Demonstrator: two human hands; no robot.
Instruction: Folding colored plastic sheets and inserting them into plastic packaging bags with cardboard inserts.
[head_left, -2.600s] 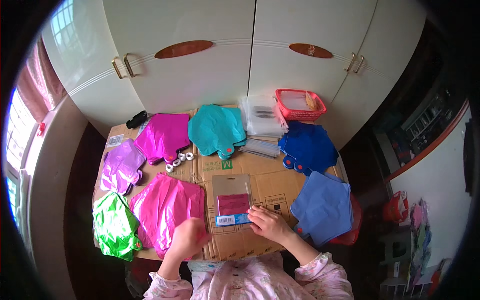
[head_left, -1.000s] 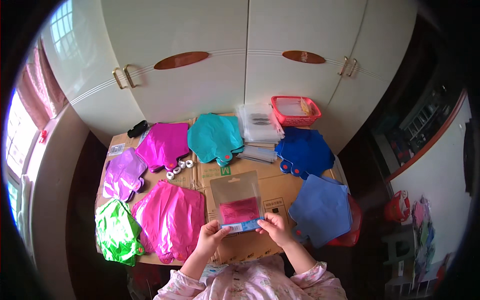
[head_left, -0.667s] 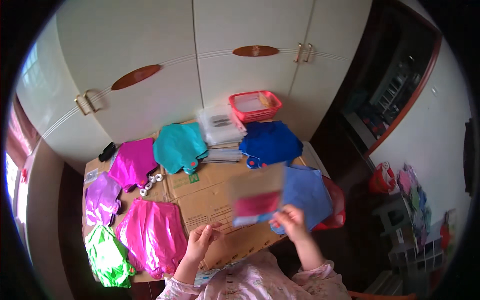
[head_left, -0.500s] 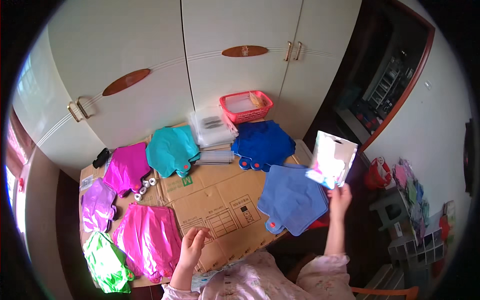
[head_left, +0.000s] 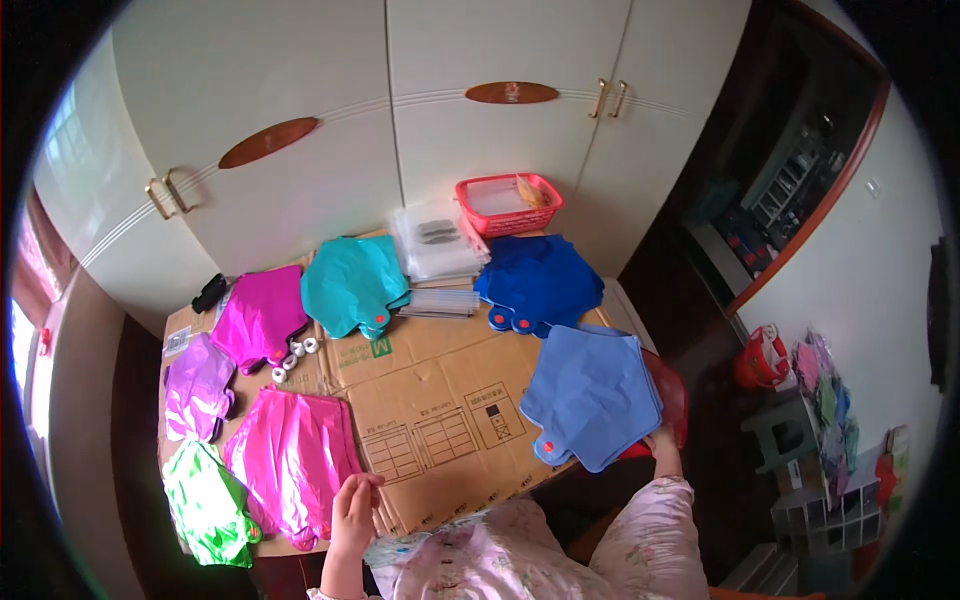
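My left hand [head_left: 352,505] is above the near table edge, fingers curled together, with nothing visible in them. Beside it lies a stack of shiny pink foil pieces [head_left: 290,455]. Over at the right, my right hand [head_left: 663,443] reaches down past the edge of a light blue stack of flat pieces [head_left: 590,395]. Its fingers are hidden there, so what it holds does not show. A red container [head_left: 670,395] sits partly behind that stack, next to the hand.
Cardboard [head_left: 430,380] covers the table. Around it lie green [head_left: 205,505], lilac [head_left: 198,385], magenta [head_left: 262,315], teal [head_left: 352,285] and dark blue [head_left: 540,285] stacks. Clear plastic bags [head_left: 437,245], a red basket [head_left: 510,225] and small white rolls [head_left: 291,360] are at the back.
My right hand has gone down beside the light blue stack. The shiny white package it held up is out of sight. My left hand has drawn slightly down and left.
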